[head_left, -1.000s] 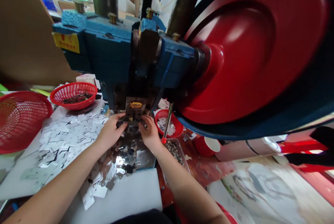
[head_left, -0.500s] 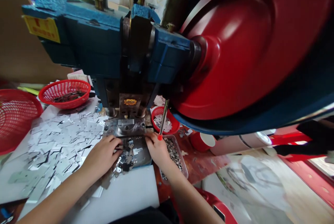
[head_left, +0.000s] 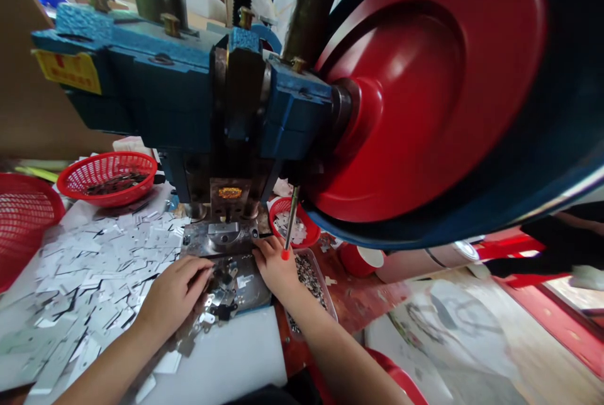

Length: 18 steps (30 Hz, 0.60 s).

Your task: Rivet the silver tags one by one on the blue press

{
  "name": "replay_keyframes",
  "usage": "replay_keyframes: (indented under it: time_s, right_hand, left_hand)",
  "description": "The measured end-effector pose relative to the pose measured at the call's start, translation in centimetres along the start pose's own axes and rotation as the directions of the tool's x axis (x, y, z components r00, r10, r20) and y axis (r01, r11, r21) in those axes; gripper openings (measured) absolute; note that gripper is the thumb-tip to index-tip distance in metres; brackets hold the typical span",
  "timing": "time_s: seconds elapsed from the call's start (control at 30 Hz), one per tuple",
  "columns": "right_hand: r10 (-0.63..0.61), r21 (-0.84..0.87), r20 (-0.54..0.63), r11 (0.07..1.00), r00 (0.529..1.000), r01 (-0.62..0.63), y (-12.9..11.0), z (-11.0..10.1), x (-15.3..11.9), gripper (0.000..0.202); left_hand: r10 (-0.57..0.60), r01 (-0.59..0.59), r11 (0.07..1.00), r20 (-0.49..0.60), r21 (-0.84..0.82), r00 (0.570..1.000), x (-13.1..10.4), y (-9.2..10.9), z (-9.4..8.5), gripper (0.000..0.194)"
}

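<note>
My left hand (head_left: pixel 172 288) is at the left edge of a dark metal tray (head_left: pixel 257 288), thumb and fingertips drawn together in a pinch. Anything between them is too small to make out. My right hand (head_left: pixel 278 270) is at the tray's upper right, beside the steel die block (head_left: pixel 219 236), its fingers bent and close together. What they hold, if anything, is hidden. Small shiny metal pieces (head_left: pixel 221 292) lie on the tray between my hands. A thin rod with a red tip (head_left: pixel 291 219) hangs just above my right hand. The press punch holder (head_left: pixel 229 194) stands over the die.
Flat metal plates (head_left: pixel 104 266) lie heaped on the left. Red baskets (head_left: pixel 108 194) stand behind them, and another red basket (head_left: pixel 311 236) is right of the die. A clear box of small metal parts (head_left: pixel 325 304) sits by my right wrist. A large red flywheel (head_left: pixel 401 109) overhangs the right side.
The camera view has shifted slightly. My left hand has drawn a little back from the pieces on the tray, its thumb and fingertips now together. My right hand stays by the die.
</note>
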State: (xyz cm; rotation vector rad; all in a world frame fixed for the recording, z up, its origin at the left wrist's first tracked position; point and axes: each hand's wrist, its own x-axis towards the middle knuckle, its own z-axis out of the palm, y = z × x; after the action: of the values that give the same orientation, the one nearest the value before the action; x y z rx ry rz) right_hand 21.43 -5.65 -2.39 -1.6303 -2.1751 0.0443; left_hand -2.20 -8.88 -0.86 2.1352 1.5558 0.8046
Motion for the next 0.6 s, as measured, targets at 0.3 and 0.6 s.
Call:
replay_keyframes:
  time_s: [0.3,0.6]
  right_hand:
    - [-0.032,0.04,0.03,0.999,0.999,0.03,-0.3,0.1,0.1,0.015]
    - [0.022,0.359,-0.034,0.933,0.999,-0.008,-4.5,-1.1,5.4,0.013]
  left_hand:
    - [0.007,-0.011,0.999,-0.084,-0.044,0.996,-0.2,-0.1,0.2,0.025]
    - [-0.123,0.102,0.983,-0.134,-0.15,0.983,0.3,0.4,-0.6,0.023]
